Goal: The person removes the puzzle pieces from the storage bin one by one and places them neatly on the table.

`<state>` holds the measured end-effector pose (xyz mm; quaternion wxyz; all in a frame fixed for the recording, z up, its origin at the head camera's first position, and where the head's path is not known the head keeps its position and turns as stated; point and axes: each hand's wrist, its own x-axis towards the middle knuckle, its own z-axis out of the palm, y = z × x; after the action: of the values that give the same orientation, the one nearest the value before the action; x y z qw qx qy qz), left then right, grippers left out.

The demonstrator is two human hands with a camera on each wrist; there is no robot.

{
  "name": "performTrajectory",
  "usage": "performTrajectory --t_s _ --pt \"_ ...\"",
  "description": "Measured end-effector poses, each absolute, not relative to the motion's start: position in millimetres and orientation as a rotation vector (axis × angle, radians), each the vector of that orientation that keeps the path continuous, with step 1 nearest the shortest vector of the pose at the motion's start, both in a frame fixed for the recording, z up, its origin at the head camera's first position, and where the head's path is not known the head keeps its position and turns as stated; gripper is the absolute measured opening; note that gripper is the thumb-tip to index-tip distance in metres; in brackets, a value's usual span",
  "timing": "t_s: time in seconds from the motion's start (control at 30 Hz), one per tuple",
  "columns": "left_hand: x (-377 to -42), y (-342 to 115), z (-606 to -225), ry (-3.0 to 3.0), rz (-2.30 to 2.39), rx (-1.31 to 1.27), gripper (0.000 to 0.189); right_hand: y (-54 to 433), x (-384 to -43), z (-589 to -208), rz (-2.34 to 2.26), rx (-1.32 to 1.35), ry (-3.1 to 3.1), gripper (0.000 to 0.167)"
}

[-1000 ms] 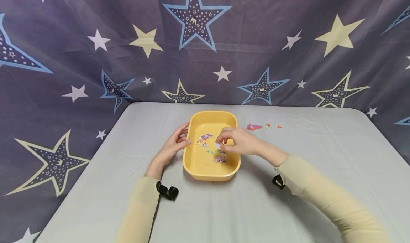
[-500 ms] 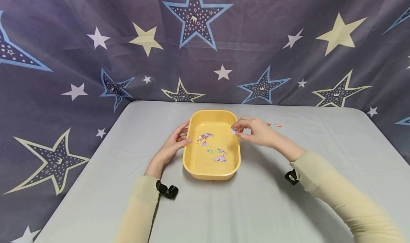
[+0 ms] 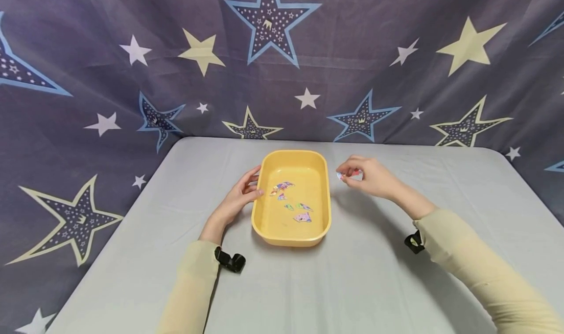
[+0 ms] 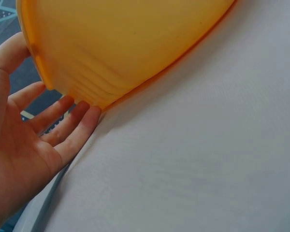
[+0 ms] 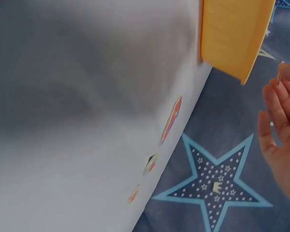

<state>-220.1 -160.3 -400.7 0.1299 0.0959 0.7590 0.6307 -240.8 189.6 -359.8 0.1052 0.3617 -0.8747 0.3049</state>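
My left hand [image 3: 235,199] grips the left wall of a yellow plastic tub [image 3: 292,241]. In the left wrist view its thumb [image 4: 12,53] lies over the rim and its fingers press against the outer side. Just right of the tub, above the table, my right hand [image 3: 372,177] pinches a small flat piece [image 3: 340,176] with blue and pink colours between thumb and fingertips. Edge-on, that thin piece [image 5: 279,76] shows in the right wrist view. Inside the tub lie several colourful irregular pieces, among them a pink one [image 3: 303,217] and a purple one [image 3: 284,185].
On the table [image 3: 282,295] past the tub lie a larger red-purple piece [image 5: 171,120], a green-red piece [image 5: 150,164] and a small orange one [image 5: 134,194]. My right hand mostly hides them in the head view. A star-patterned curtain [image 3: 264,89] hangs behind.
My right hand has lifted the small piece out of the tub and carried it right over the rim, to above the table. The left hand and the tub have stayed put.
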Motion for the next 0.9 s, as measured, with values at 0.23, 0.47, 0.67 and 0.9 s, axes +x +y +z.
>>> performTrajectory --t_s 0.23,0.47,0.67,0.9 --pt "-220 -160 -401 2.194 1.857 0.323 0.068 205 -246 -368 0.882 1.003 -2.584 0.017" --pt "-221 -161 -401 2.193 1.858 0.322 0.068 220 -251 -374 0.868 0.929 -2.592 0.019" --pt "-221 -161 -402 2.203 1.852 0.317 0.068 232 -255 -378 0.850 0.868 -2.617 0.020" --pt "-220 -161 -402 2.203 1.852 0.310 0.068 246 -260 -385 0.838 0.809 -2.628 0.019"
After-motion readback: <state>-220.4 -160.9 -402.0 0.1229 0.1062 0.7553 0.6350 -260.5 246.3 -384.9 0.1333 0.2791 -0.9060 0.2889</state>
